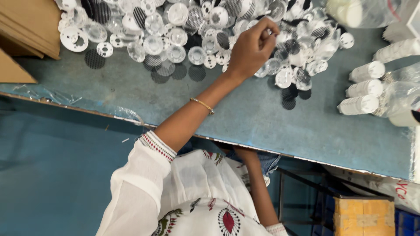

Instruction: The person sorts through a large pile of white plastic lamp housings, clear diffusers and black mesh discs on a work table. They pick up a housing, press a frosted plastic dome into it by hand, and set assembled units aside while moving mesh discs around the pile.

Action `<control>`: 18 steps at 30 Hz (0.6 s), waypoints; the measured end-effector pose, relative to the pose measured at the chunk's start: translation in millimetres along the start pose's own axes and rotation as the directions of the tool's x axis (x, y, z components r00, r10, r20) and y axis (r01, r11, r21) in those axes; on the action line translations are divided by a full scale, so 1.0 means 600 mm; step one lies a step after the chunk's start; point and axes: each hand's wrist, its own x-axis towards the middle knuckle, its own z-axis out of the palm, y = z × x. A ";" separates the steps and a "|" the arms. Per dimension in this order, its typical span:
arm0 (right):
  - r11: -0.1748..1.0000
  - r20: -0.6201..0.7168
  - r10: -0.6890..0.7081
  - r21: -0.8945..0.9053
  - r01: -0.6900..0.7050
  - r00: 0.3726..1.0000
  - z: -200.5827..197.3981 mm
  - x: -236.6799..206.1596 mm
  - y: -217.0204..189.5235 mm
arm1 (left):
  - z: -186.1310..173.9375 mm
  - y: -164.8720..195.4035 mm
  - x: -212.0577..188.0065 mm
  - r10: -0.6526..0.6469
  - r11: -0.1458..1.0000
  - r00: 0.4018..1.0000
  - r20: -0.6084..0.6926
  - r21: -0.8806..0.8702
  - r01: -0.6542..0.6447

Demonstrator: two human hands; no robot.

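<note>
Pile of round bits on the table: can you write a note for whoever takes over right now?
Left hand: fingers pinched shut over the pile of clear discs and black mesh circles; what they pinch is hidden.
Right hand: out of sight below the blue table edge.
Done, it seems: a few white stacks lie at the right.
Left: most pieces lie loose in the pile.

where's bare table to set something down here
Bare table runs from the table's near edge up to the pile of round white parts and mesh discs. The pile is crowded around the left hand; white cylinders fill the right.
</note>
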 end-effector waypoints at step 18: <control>0.949 -0.282 0.090 0.315 0.003 0.955 -0.567 0.188 -0.048 | -0.044 0.076 0.060 0.030 0.962 1.000 0.001 0.272 -0.029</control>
